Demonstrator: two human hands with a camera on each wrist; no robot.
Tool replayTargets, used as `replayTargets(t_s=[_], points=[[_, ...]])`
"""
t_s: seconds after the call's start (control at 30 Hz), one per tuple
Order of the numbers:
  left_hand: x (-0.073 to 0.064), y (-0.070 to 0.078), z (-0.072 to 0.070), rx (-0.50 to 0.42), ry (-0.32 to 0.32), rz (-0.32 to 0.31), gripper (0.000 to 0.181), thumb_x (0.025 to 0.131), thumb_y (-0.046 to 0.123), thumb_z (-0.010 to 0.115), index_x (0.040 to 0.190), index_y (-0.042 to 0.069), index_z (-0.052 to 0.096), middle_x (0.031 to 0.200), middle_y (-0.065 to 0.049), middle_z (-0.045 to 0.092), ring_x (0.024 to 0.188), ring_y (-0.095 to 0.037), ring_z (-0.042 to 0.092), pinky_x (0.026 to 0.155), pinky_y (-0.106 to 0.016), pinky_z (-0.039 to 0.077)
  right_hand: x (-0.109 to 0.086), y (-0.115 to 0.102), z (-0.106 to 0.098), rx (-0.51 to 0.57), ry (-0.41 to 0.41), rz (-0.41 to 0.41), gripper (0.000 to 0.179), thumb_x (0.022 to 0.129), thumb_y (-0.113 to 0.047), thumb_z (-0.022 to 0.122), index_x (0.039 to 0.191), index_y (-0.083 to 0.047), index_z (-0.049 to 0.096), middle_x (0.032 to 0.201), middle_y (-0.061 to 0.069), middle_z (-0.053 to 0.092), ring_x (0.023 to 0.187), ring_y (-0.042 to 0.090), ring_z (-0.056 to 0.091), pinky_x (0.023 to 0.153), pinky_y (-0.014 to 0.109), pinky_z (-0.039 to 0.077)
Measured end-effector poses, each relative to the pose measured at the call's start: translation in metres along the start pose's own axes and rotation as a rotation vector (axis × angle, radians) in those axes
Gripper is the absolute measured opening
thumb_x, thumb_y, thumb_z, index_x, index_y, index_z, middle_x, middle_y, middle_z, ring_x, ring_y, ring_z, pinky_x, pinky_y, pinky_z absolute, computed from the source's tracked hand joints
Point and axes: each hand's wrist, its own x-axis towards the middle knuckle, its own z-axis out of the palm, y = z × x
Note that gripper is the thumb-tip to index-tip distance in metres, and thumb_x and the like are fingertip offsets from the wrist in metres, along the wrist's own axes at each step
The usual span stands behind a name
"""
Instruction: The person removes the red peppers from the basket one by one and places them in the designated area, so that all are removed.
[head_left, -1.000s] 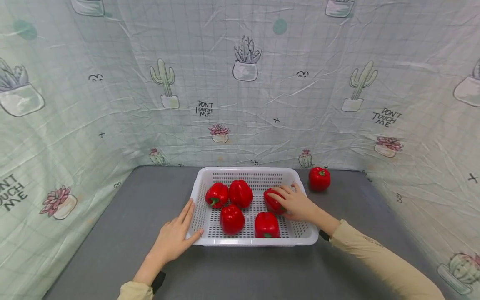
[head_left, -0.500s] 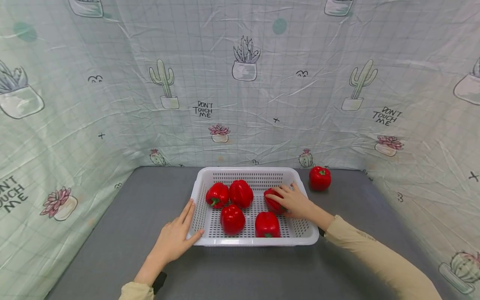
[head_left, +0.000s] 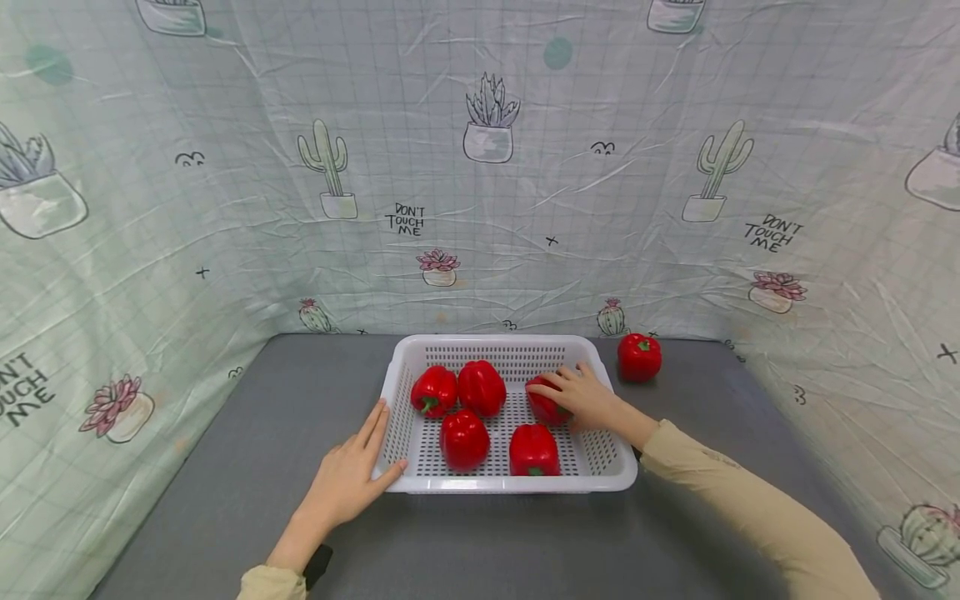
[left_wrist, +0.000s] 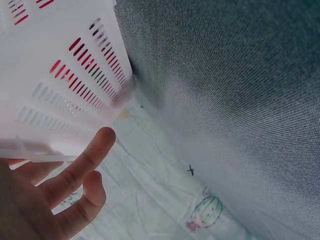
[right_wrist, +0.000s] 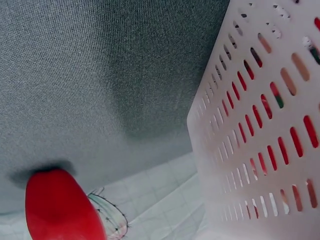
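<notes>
In the head view a white slotted plastic basket (head_left: 510, 483) holds several red bell peppers. My right hand (head_left: 588, 400) reaches over its right side, fingers curved over a bell pepper (head_left: 543, 404) on the basket floor and gripping it. The palm hides part of that pepper. At the left side, my left hand (head_left: 348, 475) rests on the basket's rim, its fingers extended and the thumb at the front corner. The left wrist view shows these fingers (left_wrist: 82, 160) beside the slotted wall. The right wrist view looks along the basket's outer wall (right_wrist: 260, 130), where the right hand is mostly hidden.
Outside the basket, at the back right, one red bell pepper (head_left: 639, 358) stands on the dark grey table (head_left: 465, 550). Inside, other peppers lie at the left (head_left: 435, 392), centre (head_left: 463, 440) and front (head_left: 534, 450). A cactus-print sheet (head_left: 420, 183) encloses the back and sides.
My right hand and the pepper under it have shifted very slightly left and toward the back. The left hand stays in place on the rim.
</notes>
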Motion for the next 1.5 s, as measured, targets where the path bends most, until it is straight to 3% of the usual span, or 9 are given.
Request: replayTargets(t_s=[0.37,0.77,1.07,1.5], points=[[-0.001,-0.001,-0.001,-0.007,0.018,0.008,0.077,0.081,0.047,0.056,0.140,0.006,0.028,0.146,-0.008,0.028,0.097,-0.028,0.058,0.066,-0.041,0.046,0.009,0.006,0.007,-0.031,0.047,-0.029,0.086,0.059,-0.028,0.080,0.135,-0.024,0.038,0.133,0.007,0.046,0.113,0.028,0.042,0.090,0.055,0.035],[-0.001,-0.001,0.002,-0.003,0.014,0.005,0.078,0.080,0.047,0.056,0.140,0.006,0.028,0.146,-0.008,0.027,0.095,-0.026,0.059,0.065,-0.039,0.046,0.009,0.004,0.002,0.009,0.029,-0.009,0.080,0.060,-0.030,0.079,0.129,-0.022,0.039,0.127,0.005,0.049,0.108,0.024,0.041,0.085,0.047,0.032],[-0.001,-0.003,0.002,-0.010,0.002,0.003,0.078,0.081,0.049,0.054,0.141,0.007,0.025,0.147,-0.008,0.025,0.099,-0.027,0.058,0.066,-0.040,0.046,0.004,-0.002,-0.007,0.043,-0.008,0.004,0.081,0.063,-0.034,0.074,0.134,-0.022,0.036,0.128,0.009,0.042,0.108,0.026,0.043,0.087,0.045,0.031],[-0.001,-0.003,0.002,-0.011,0.017,0.015,0.078,0.081,0.048,0.055,0.140,0.006,0.026,0.147,-0.009,0.026,0.096,-0.027,0.059,0.065,-0.039,0.046,0.005,0.001,-0.006,0.041,0.032,0.004,0.076,0.066,-0.033,0.073,0.133,-0.027,0.038,0.125,0.008,0.046,0.109,0.028,0.041,0.089,0.051,0.034]])
